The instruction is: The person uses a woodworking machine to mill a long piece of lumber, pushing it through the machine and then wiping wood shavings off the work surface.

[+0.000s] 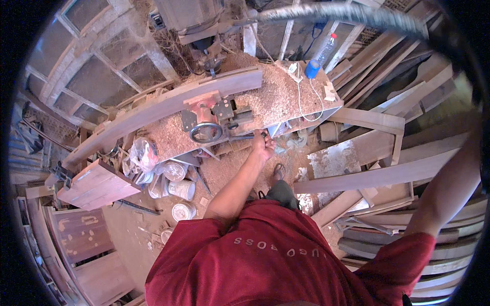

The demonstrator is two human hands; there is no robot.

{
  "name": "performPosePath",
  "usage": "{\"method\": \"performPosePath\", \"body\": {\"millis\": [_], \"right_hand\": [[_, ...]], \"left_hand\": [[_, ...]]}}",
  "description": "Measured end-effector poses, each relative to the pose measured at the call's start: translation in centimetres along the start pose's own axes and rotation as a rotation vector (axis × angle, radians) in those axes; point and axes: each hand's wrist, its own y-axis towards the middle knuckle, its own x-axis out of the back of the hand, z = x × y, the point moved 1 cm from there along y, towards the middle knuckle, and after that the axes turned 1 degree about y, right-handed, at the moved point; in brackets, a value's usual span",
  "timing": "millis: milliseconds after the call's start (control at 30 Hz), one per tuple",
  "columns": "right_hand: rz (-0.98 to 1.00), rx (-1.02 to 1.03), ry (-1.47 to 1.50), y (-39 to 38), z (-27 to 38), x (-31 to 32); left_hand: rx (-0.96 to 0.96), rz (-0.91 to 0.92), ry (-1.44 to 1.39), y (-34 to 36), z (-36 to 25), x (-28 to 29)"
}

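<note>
On the worktop: long plank runs along the far side of the vise, its left part reaching out past the worktop
At the vise: reddish wood block sits between it and the plank; round metal handwheel faces the person
Left hand: at the near edge, right of the handwheel, fingers curled together on the dark end of the lever
Right forearm: stretched out to the far right; right hand out of view, fingers apart or together cannot be told
Beyond the plank: large dusty machine
Shavings: thick over the worktop
Right corner: blue cylinder just beside a clear bottle with red cap; white cord looping over the edge
Floor, left: buckets grouped near a clear plastic bag
Right side: stacked boards, some leaning across others
</note>
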Motion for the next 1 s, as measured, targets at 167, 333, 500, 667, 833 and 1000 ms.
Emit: {"method": "performPosePath", "body": {"millis": [167, 333, 500, 667, 833, 1000], "right_hand": [[0.465, -0.097, 0.198, -13.9, -6.1, -12.4], [0.567, -0.349, 0.436, -24.8, -13.5, -32.1], [0.536, -0.420, 0.482, -28.1, -19.1, -53.5], [0.433, -0.433, 0.367, -28.7, -21.7, -60.1], [0.779, -0.383, 0.667, -27.4, -18.6, -45.7], [0.221, -0.708, 1.204, -21.9, -15.6, -19.7]], "left_hand": [[-0.060, -0.042, -0.033, -2.1, -1.5, 1.4], [-0.001, 0.085, 0.049, -1.4, -0.7, 1.4], [-0.013, 0.048, 0.083, -2.5, -1.9, 1.7], [-0.017, 0.094, 0.137, -1.2, -1.3, 1.7], [-0.020, 0.085, 0.150, -0.4, -1.6, 4.1], [-0.067, 0.022, 0.366, -3.7, -1.3, 5.1]]}}
